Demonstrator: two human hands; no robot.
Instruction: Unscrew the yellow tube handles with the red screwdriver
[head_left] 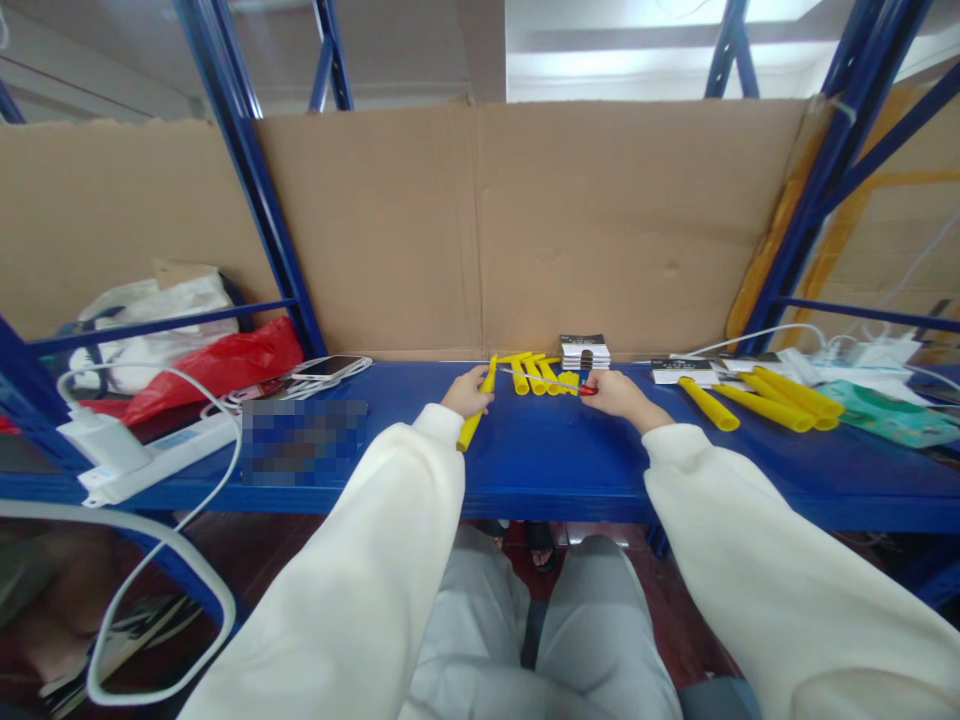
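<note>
My left hand point(466, 391) is closed around a yellow tapered tube point(471, 430), its narrow end up and its wide end toward me. My right hand point(616, 394) grips a thin metal tool with a red handle point(588, 388), which looks like a screwdriver. The shaft points left, and its end is close to the narrow tip of the tube; whether they touch I cannot tell. Behind the shaft, several yellow tubes point(536, 378) lie side by side on the blue table point(555, 450).
A stack of black-and-white cards point(585, 352) stands against the cardboard panel point(480, 230). More yellow tubes point(780, 400) and a green packet point(892, 415) lie at right. At left are a phone point(330, 368), a power strip point(161, 460) with cables, and a red bag point(217, 370).
</note>
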